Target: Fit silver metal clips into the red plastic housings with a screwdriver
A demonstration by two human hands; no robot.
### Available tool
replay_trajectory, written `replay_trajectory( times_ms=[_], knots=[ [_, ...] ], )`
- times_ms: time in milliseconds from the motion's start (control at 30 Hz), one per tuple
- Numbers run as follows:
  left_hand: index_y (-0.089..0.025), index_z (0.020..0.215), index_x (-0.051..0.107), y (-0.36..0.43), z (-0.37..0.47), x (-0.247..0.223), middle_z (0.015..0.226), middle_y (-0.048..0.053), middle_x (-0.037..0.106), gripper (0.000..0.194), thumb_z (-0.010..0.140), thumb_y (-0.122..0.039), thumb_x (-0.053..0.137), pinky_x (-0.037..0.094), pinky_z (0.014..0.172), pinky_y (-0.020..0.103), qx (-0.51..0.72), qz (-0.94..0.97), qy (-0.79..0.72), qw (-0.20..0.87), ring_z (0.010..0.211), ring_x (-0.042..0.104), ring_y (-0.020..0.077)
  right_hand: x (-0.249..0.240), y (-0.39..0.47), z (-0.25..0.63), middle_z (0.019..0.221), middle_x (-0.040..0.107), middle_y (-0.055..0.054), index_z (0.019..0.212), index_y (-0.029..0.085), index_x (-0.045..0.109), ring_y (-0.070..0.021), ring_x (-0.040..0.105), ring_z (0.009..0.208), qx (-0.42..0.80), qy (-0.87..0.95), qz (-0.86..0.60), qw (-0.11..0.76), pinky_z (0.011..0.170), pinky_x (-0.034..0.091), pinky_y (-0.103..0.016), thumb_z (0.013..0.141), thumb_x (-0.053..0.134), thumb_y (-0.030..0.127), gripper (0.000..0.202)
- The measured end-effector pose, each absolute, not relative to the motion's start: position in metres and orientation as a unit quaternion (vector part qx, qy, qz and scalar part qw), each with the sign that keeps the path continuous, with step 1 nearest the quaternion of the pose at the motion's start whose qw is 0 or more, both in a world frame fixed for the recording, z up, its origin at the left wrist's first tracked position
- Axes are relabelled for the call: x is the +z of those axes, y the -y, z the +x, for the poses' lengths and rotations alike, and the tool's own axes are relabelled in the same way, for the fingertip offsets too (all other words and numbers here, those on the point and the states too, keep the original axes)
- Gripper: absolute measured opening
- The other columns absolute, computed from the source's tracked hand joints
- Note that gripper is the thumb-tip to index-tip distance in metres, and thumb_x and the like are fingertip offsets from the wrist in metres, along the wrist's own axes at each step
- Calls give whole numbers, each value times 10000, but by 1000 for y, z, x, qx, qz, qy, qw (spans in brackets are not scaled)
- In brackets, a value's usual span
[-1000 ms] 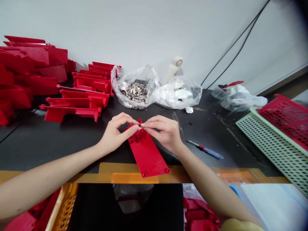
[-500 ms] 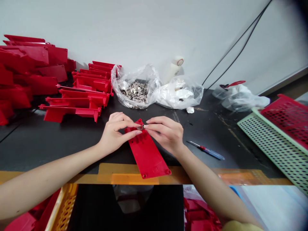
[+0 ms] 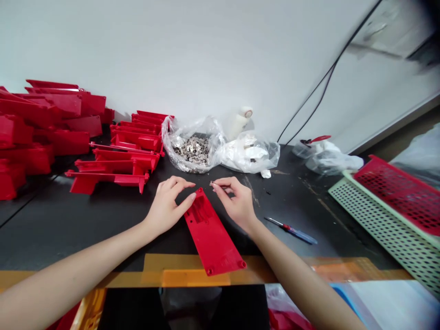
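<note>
Red plate [image 3: 215,236]: centre of frame, slanting down to lower centre, near end over the tape [image 3: 154,270] at the front edge of the surface [image 3: 144,211]. Our right hand [image 3: 239,204] has its grip pinched on a small metal piece [image 3: 211,184], just right of the plate's upper end and clear of it. Our left hand [image 3: 167,206]: grip released, nothing between thumb and forefinger, thumb by the plate's upper left edge; can't tell if it touches.

Handling notes, our judgement: pinch the piece by its rim so its face stays visible, since it's small and easy to flip. Brace the plate's upper end with the left thumb; the near end could tip if pressed. Clear bag [image 3: 167,146] at upper centre, screwdriver [image 3: 302,236] at right, well apart from both hands.
</note>
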State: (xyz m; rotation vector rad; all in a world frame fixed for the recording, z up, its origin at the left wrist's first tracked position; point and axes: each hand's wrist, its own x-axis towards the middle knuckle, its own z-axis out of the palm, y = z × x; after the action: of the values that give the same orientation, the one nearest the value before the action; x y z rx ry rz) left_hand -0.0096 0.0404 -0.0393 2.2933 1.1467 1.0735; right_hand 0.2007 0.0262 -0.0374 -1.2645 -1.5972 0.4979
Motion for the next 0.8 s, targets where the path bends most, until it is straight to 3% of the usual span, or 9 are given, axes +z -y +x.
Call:
replay_trajectory(
  times_ms=[133,333,467,600,800],
  knots=[
    [-209,1183,561,-44,-11,-43,1095,57,592,301,914,-338,516,394,917,404,330,817,-426,205,1003,566,212,-38,-45,210,951,727,-95,1131,171,636,-185,687,796,253,587,-568,519,632,565,-298,821,618,443,413],
    [-211,1114,590,-42,-12,-42,1058,50,631,246,911,-321,505,400,912,429,306,825,-431,199,1001,582,229,-15,-60,257,936,726,-110,980,138,687,-187,687,777,267,518,-630,513,591,541,-268,726,679,494,438],
    [-215,1116,592,-42,-12,-41,1080,57,637,249,906,-309,497,402,906,440,302,828,-430,196,999,588,239,-6,-57,317,739,681,-51,866,135,711,-138,620,663,235,491,-700,462,544,504,-231,686,761,363,294],
    [-222,1095,601,-43,-12,-42,1044,47,646,237,909,-311,483,395,900,445,295,833,-427,193,985,592,242,-14,-44,385,739,627,-8,942,103,647,-78,565,601,218,429,-781,397,532,483,-200,811,689,225,184],
    [-224,1058,613,-44,-12,-43,1012,38,652,220,922,-312,463,380,911,439,286,840,-423,183,979,586,229,-36,-17,453,849,630,-21,949,132,617,-78,577,654,241,362,-840,323,580,514,-218,925,554,294,175]
  ],
)
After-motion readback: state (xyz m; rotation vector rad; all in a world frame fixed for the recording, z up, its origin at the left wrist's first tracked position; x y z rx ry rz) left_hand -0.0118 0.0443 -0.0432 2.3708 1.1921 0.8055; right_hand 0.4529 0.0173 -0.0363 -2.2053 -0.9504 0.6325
